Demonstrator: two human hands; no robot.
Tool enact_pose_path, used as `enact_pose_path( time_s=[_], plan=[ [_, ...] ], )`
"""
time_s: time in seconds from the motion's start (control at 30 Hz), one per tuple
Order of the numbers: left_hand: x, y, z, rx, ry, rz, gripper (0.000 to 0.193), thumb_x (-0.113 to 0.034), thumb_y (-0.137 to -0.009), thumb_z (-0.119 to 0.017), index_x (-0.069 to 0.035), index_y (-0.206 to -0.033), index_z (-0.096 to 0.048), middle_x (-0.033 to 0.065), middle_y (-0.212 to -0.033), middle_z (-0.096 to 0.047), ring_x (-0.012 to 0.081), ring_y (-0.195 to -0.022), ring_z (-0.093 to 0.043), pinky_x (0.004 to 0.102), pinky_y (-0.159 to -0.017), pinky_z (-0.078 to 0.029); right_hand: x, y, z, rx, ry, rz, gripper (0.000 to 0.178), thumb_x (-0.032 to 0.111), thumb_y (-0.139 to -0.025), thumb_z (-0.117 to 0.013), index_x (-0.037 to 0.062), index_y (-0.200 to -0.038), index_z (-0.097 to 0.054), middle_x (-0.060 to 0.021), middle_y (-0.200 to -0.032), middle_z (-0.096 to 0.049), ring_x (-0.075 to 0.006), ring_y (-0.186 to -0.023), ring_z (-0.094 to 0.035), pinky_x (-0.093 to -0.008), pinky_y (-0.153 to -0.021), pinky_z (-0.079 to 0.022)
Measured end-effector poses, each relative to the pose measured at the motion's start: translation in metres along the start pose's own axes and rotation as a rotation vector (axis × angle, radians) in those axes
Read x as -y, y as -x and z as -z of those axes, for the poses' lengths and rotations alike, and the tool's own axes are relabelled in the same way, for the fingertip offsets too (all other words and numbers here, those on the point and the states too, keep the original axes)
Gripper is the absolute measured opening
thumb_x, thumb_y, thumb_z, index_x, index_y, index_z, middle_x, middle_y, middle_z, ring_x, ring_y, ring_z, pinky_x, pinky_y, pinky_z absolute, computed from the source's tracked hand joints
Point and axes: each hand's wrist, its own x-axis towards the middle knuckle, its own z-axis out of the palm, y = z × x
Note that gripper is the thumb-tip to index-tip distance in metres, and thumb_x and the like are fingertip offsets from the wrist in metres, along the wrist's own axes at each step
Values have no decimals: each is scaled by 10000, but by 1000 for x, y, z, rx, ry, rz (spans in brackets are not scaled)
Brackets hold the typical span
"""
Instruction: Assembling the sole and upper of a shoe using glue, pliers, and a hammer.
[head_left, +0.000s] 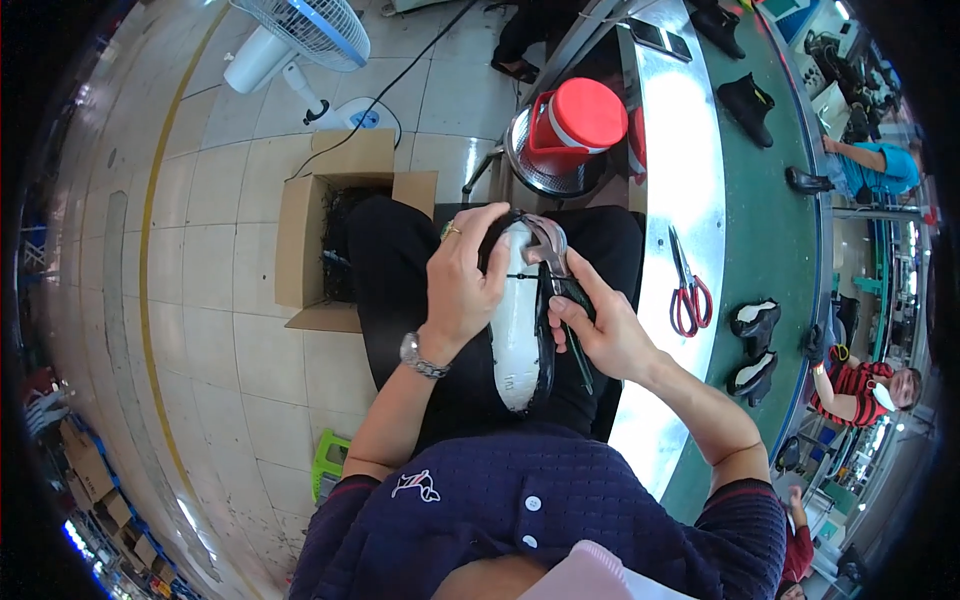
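In the head view, the person sits with a shoe on a white last (517, 330) lying sole-up across the lap, its toe end pointing away from the body. The left hand (462, 285) is closed around the far half of the shoe, fingers curled over its left edge; a ring shows on one finger and a metal watch (420, 356) sits on the wrist. The right hand (598, 330) grips a pair of pincers (550, 262) by dark handles, and the metal head rests against the shoe's black upper near the toe, touching the rim of the white bottom.

To the person's right runs a long metal counter (680, 150). Red-handled scissors (688, 290) lie on it, well apart from the hands. Beyond its edge, on a green conveyor belt (770, 230), stand several black shoes (755, 322). A red-lidded jug (575, 120) rests on a round metal stool ahead of the knees. On the tiled floor to the left sits an open cardboard box (320, 230) with dark scraps inside, and behind it a white standing fan (300, 40). Other workers sit across the belt.
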Motion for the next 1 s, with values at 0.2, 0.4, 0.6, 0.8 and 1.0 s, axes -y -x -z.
enact_pose_path(
  time_s=[0.2, 0.4, 0.6, 0.8, 1.0],
  plan=[
    [9, -3, 18, 166, -136, -224, 225, 37, -854, -580, -3, -1062, -656, 160, -1111, -673, 282, -949, -674, 328, -804, -529, 35, -4, 36, 179, 366, -82, 538, 62, -966, -503, 33, -1451, -273, -156, -729, -651, -234, -627, -664, -360, -646, -538],
    [8, 3, 16, 149, -271, -282, 259, 65, -833, -582, -15, -1068, -654, 152, -1174, -656, 288, -966, -675, 348, -804, -545, 75, -1, 29, -305, 530, 340, 587, 56, -955, -514, 71, -1486, -264, -109, -704, -634, -198, -620, -645, -325, -612, -517],
    [20, -6, 15, 143, -243, -319, 258, 62, -833, -582, -18, -1071, -638, 132, -1178, -658, 275, -926, -682, 341, -776, -544, 31, -28, 20, -168, 987, 166, 700, 95, -903, -589, 115, -1503, -228, -204, -693, -638, -374, -610, -639, -456, -575, -507],
    [14, -3, 16, 122, -219, -330, 195, 52, -837, -588, -7, -1015, -637, 138, -1154, -668, 293, -832, -687, 335, -725, -545, 16, -22, 3, -415, 637, 374, 668, 95, -909, -573, 138, -1495, -256, -209, -692, -639, -375, -632, -652, -453, -594, -519],
    [14, 1, 25, 181, -185, -232, 156, 40, -839, -595, 0, -989, -606, 181, -1136, -657, 313, -860, -678, 362, -757, -552, 36, -13, 13, -139, 856, 328, 676, 130, -920, -555, 149, -1505, -217, -199, -652, -626, -369, -604, -646, -461, -570, -524]
  ],
)
